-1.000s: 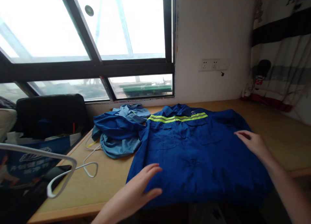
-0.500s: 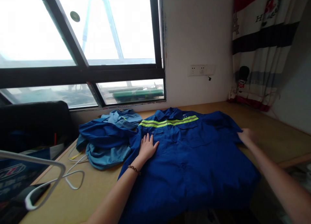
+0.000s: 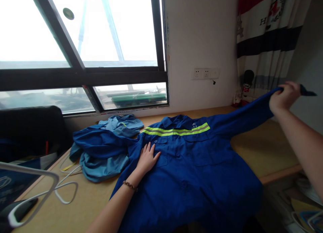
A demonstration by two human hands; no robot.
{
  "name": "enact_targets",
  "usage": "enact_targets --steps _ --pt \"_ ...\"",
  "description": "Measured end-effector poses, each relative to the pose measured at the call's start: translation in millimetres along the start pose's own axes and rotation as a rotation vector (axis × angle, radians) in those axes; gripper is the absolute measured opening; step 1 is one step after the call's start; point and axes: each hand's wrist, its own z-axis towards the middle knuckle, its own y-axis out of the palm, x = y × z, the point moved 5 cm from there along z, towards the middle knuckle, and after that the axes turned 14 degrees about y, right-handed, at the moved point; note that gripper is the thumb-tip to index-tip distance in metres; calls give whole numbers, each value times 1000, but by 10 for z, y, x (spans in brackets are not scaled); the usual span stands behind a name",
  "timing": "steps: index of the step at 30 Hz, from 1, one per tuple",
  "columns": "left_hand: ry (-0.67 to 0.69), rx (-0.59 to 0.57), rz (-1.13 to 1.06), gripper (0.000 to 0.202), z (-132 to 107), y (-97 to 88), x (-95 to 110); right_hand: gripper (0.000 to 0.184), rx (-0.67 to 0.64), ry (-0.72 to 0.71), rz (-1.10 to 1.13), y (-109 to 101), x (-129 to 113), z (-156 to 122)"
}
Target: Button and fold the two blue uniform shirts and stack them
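Observation:
A dark blue work shirt (image 3: 202,179) with a yellow-green and grey reflective stripe across its chest lies front up on the wooden table (image 3: 83,212), its lower part reaching the near edge. My left hand (image 3: 147,158) rests flat on the chest pocket at the left, fingers spread. Up at the right, my right hand (image 3: 285,97) is closed around the end of one sleeve (image 3: 249,117), which is pulled out taut and raised off the table. The cuff end sticks out beyond my fist. The other sleeve (image 3: 101,142) stretches left over a lighter blue garment (image 3: 103,167).
A white cable or bent tube (image 3: 54,179) curls over the table's left side. Behind stand a window (image 3: 121,71) and a wall with a socket panel (image 3: 205,73). A patterned curtain (image 3: 267,41) hangs at the right, a black chair back (image 3: 30,125) at the left.
My right hand has moved up and to the right, drawing the sleeve out straight and lifting it. My left hand stays flat on the shirt. The view has shifted slightly.

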Motion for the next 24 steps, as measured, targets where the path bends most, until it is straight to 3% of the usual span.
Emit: enact_targets --steps 2,4,5,7,9,11,13,14,16,18,21,24 --pt "-3 26 -64 66 -6 -11 -10 43 3 -149 21 -134 -721 -160" --pt "5 88 -175 66 -7 -52 -12 45 -23 -279 38 -292 -1419 -577" --pt "12 135 -258 65 -6 -87 -10 46 -76 -337 76 -356 -1726 -901" --pt "10 239 -512 59 -2 -174 -9 50 -305 -450 182 -409 -2204 -1768" --pt "-49 291 -887 56 -1 -238 -15 51 -653 -587 226 -362 -2456 -2834" --pt "-178 224 -1261 62 -16 -250 5 54 -1044 -709 201 -278 -2474 -3874" --pt "-297 75 -1495 71 -58 -258 68 58 -1342 -743 153 -221 -2350 -4629" --pt "-326 14 -1549 72 -82 -279 102 52 -1389 -716 130 -201 -2279 -4843" --pt "-309 -29 -1579 66 -117 -351 151 45 -1408 -705 130 -188 -2181 -5049" --pt "-244 15 -1584 59 -132 -438 165 47 -1390 -715 148 -172 -2122 -5055" --pt "-162 107 -1609 64 -147 -538 126 53 -1405 -743 158 -80 -2052 -4901" --pt "-98 166 -1606 62 -163 -615 51 36 -1435 -847 249 21 -2031 -4640"
